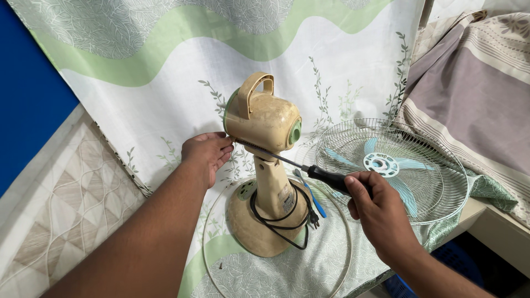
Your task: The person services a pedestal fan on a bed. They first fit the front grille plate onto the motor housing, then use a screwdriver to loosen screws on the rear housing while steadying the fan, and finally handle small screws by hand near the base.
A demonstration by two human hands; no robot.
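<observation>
Fan body [265, 165] stands upright on the leaf-patterned cloth [165, 83], beige and yellowed, grilles and blades already off. Motor housing [264, 118] sits atop the neck, carry handle up, green shaft hub facing right. Black power cord [281, 215] is looped round the stem and rests on the round base.

Our right hand [378, 212] is closed around the black handle of a screwdriver [298, 164]; the shaft runs up and left, tip at the lower rear edge of the motor housing. Our left hand [205, 153] is loosely curled, fingertips touching the housing just beside the tip, holding nothing we can make out.

We judge the step in hand to be working a screw at the back of the housing. The next move likely calls for keeping the tip seated while turning, left hand bracing the head so it does not swing.

Further out: thin white ring [207, 243] lies around the base; wire grille [397, 165] with blue blades lies well to the right; striped bedding [475, 83] beyond.
</observation>
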